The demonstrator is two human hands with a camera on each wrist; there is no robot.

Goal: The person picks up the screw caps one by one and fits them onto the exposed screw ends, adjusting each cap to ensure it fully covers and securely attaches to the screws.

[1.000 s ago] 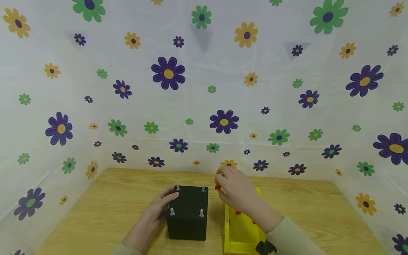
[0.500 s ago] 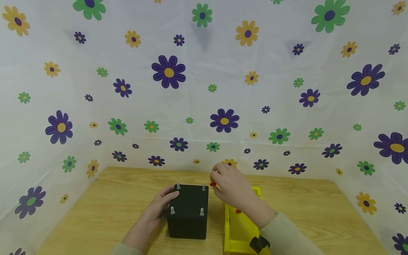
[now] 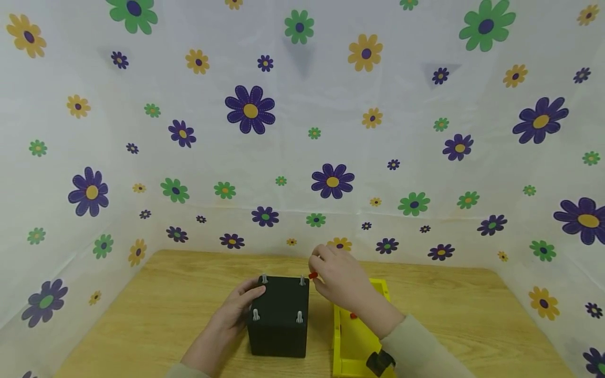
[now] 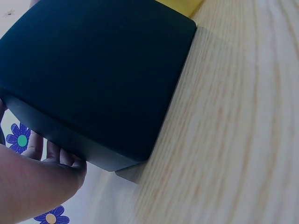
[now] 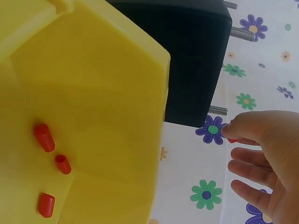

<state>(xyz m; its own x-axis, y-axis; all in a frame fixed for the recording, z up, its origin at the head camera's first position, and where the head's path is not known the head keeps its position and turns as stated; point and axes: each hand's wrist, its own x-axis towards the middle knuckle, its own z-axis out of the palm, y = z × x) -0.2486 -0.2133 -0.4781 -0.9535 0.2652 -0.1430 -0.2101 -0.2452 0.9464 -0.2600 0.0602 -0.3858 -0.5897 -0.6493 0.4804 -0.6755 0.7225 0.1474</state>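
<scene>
A black box [image 3: 279, 338] stands on the table with upright threaded bolts [image 3: 299, 317] at its top corners. My left hand [image 3: 232, 311] grips its left side, thumb on the top edge; in the left wrist view the fingers lie along the box's side, partly hidden by it. Between thumb and forefinger, my right hand [image 3: 344, 279] pinches a small red cap [image 3: 313, 275] just right of the far right bolt [image 3: 302, 280]. The cap and that bolt look apart. In the right wrist view only a sliver of the held cap shows beside the thumb.
Right of the box is a yellow bin [image 3: 337, 346], partly under my right forearm. Several loose red caps lie in it, one of them a short red cap [image 5: 63, 164]. A white flower-print sheet [image 3: 283, 152] encloses the wooden table [image 3: 156, 310] at the back and sides.
My right hand has moved left, bringing the red cap from above the yellow bin's side closer to the far right bolt. The left hand and the box have stayed in place.
</scene>
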